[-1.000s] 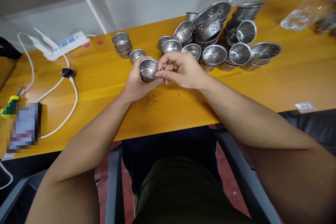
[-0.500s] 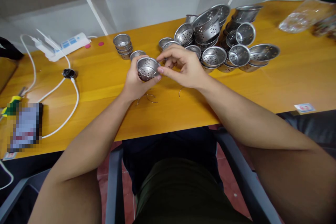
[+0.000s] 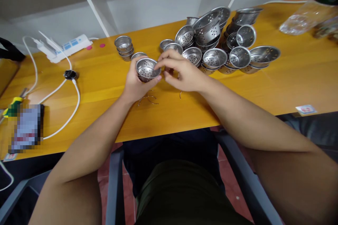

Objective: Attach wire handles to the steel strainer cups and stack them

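Observation:
A small perforated metal cup [image 3: 147,70] is gripped by my left hand [image 3: 135,83], its open mouth facing up. My right hand [image 3: 182,70] is at the cup's right rim, index finger reaching over the edge and thumb just outside it, with a gap between them; no object shows in its fingers. Thin curved wires [image 3: 148,99] lie on the table below my left hand. Behind the held cup is another metal cup [image 3: 138,55], and a short stack of cups [image 3: 124,45] stands to its left.
Many perforated metal bowls [image 3: 215,58] are piled behind and right of my right hand. On the left of the wooden table [image 3: 95,112] lie a power strip [image 3: 70,47], white cables, a black round connector [image 3: 70,74] and a pixelated item [image 3: 26,128]. A clear plastic bottle [image 3: 301,17] lies back right.
My right index finger has moved left over the cup's rim, and the thumb has come off the rim to the right. My left hand keeps its hold on the cup.

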A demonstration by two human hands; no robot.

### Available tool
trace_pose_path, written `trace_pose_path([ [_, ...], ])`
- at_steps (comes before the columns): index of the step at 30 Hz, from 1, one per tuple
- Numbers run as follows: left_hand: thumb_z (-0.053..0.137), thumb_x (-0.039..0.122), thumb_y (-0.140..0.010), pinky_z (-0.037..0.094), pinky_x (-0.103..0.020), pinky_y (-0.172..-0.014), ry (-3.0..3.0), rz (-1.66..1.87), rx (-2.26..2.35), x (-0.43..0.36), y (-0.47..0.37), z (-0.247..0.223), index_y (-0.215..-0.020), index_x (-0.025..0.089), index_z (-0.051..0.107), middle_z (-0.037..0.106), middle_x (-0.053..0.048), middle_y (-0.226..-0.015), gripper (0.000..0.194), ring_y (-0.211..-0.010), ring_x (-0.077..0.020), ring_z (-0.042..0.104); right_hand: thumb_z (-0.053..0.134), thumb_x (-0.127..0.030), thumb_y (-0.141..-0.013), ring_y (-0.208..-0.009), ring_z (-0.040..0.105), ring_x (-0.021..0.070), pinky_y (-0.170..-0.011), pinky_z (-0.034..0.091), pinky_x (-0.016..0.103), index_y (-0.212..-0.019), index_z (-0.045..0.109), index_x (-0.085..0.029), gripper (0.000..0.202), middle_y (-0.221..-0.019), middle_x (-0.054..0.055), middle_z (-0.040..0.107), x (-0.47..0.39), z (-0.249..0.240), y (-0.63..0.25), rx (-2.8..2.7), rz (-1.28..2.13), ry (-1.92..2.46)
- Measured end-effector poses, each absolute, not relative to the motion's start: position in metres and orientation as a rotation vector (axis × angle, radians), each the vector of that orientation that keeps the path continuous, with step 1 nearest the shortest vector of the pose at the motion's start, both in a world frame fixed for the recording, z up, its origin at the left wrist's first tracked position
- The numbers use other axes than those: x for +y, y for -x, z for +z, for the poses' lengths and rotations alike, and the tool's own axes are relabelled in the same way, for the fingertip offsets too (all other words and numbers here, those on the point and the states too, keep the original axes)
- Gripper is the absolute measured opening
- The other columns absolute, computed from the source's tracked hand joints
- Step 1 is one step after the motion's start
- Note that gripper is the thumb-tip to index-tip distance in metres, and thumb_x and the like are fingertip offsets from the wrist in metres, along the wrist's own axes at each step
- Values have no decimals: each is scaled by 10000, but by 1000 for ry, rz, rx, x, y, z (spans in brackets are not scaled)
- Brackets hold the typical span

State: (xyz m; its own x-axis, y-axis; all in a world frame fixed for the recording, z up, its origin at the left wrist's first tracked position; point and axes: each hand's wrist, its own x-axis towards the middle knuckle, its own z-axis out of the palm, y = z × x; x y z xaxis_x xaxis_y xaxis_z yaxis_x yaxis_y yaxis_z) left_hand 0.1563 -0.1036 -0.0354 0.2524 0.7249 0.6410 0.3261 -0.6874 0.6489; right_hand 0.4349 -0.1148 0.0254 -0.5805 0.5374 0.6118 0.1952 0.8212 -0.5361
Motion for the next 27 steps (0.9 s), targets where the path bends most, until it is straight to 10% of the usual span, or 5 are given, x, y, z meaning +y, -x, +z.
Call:
trace_pose_path([
  [9, 1026, 816, -1047, 757, -615, -1269, -2162, 1376, 906, -106, -155, -34, -1699, 357, 535, 755, -111, -1523, 937, -1434, -375, 848, 719, -139, -1105, -1126, 737, 250, -1025, 730, 449, -1638, 790, -305, 563, -1576, 131, 673, -114, 12, -430, -2285, 490, 433],
  [27, 1007, 773, -1049, 767, -526, -1152, -2260, 1096, 777, -120, -160, -19, -1576, 308, 617, 833, -109, -1467, 804, -1320, -353, 887, 693, -307, -1255, -1079, 740, 293, -1025, 651, 476, -1342, 793, -283, 134, -1252, 97, 782, -119, 27, -429, -2218, 436, 507],
])
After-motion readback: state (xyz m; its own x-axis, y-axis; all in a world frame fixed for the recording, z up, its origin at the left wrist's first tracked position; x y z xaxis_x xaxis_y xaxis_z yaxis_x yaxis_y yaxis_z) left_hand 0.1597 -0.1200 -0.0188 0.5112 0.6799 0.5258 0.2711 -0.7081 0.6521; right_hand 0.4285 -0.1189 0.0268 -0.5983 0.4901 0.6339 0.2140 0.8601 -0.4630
